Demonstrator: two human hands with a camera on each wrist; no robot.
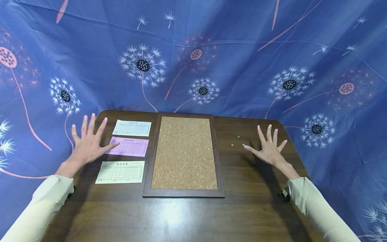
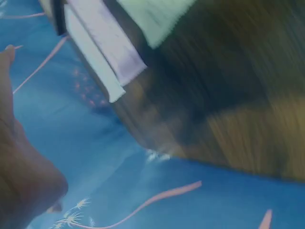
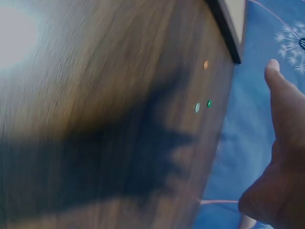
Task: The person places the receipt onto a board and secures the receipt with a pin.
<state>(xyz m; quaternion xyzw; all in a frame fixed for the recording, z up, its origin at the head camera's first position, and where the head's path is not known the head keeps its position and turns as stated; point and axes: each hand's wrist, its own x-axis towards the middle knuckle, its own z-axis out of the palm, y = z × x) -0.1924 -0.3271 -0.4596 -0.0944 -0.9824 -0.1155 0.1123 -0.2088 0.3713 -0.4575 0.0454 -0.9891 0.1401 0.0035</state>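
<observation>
1. The left hand (image 1: 87, 146) is raised with fingers spread, holding nothing; in the head view its thumb overlaps the pink slip (image 1: 133, 148).
2. The right hand (image 1: 269, 151) is likewise raised, fingers spread and holding nothing. In the head view its thumb tip appears just beside a pale disc (image 3: 197, 108); a green disc (image 3: 209, 103) and an orange disc (image 3: 206, 64) lie near that one.
3. The pink slip lies between a pale blue slip (image 1: 132, 128) and a pale yellow slip (image 1: 121, 172), all printed with grids.
4. A framed corkboard (image 1: 185, 153) lies between slips and discs.
5. Everything rests on a brown worktop (image 1: 257, 215).
6. Blue dandelion-patterned cloth (image 1: 235, 77) hangs behind.
</observation>
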